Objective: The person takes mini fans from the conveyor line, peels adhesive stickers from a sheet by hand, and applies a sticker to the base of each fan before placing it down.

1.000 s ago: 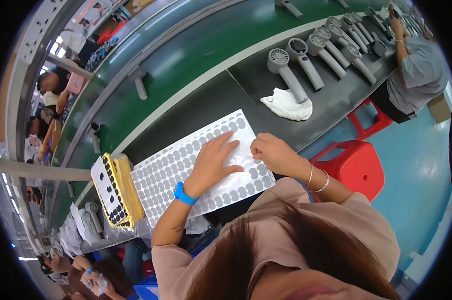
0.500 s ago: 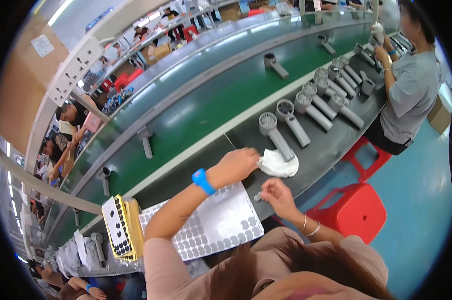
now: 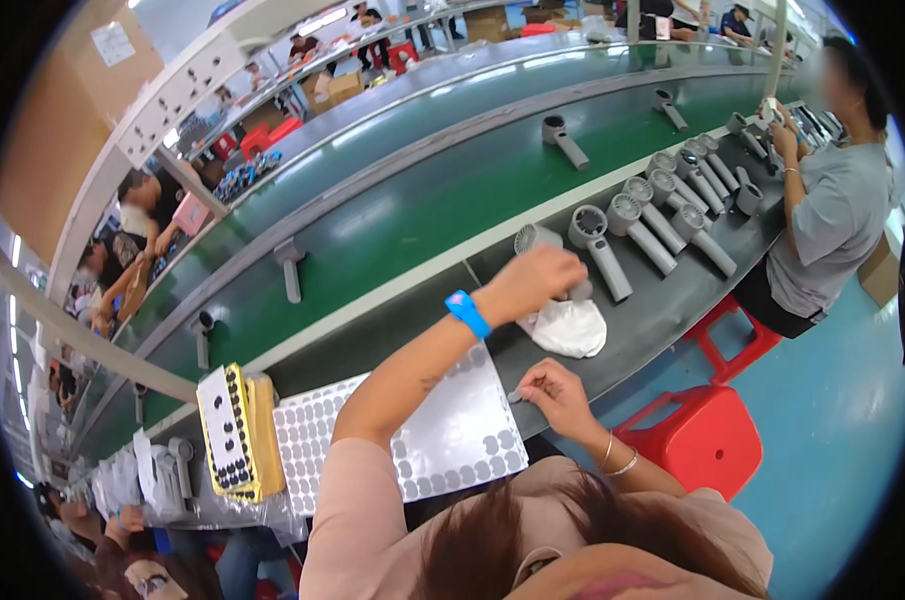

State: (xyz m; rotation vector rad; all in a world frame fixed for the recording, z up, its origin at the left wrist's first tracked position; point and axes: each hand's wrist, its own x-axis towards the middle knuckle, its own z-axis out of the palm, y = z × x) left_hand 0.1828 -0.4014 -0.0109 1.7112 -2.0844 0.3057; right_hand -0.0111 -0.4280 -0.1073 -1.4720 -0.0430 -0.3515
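The left hand (image 3: 535,278) grips a grey fan (image 3: 545,250) beyond the sticker sheet (image 3: 443,430); the right hand (image 3: 558,392) pinches a small sticker (image 3: 515,397).

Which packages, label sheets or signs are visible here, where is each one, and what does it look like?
Sticker sheet: flat on the bench under the left forearm, white with rows of grey round stickers, many gone from the middle.
Yellow stack: left of the sheet, yellow block topped by a white card with black dots.
Paper notice: on the brown wall, upper left, small white rectangle.
Cardboard boxes: far behind the green conveyor, brown.
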